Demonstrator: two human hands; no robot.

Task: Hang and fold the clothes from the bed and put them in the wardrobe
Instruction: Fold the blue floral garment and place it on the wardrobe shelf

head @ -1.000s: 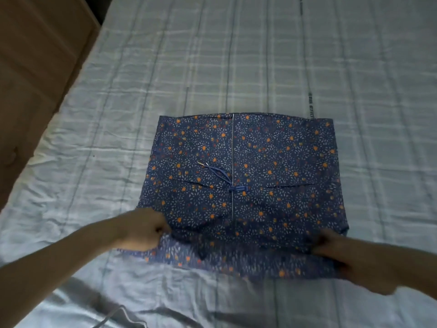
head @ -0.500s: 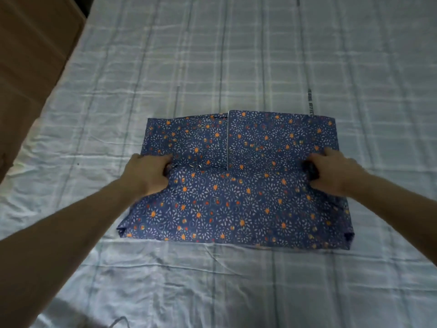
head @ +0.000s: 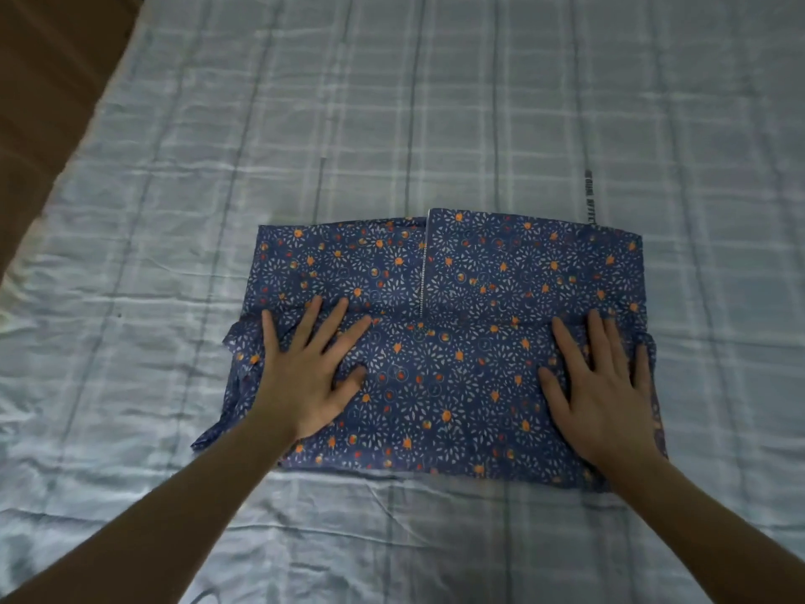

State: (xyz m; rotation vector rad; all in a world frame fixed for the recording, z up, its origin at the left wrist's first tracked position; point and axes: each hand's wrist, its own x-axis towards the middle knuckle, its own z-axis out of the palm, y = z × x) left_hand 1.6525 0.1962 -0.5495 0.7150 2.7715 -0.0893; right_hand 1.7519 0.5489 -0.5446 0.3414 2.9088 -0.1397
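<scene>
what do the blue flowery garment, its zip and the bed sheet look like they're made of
Garment: thin woven cloth, likely cotton or viscose, matte; it creases sharply and lies flat under the left hand and right hand.
Zip: pale, slightly shiny teeth, metal or plastic, cannot tell which.
Bed sheet: light checked woven fabric, probably cotton, matte, with fine wrinkles all over.

The bed sheet (head: 435,124) lies bare beyond the folded blue floral garment (head: 448,342) and on both its sides, and a bare strip runs along the near edge too. The left hand (head: 305,377) and right hand (head: 605,385) lie flat on the garment's near half, leaving its middle and far half uncovered. A brown wooden surface (head: 48,80) borders the bed's left edge.
</scene>
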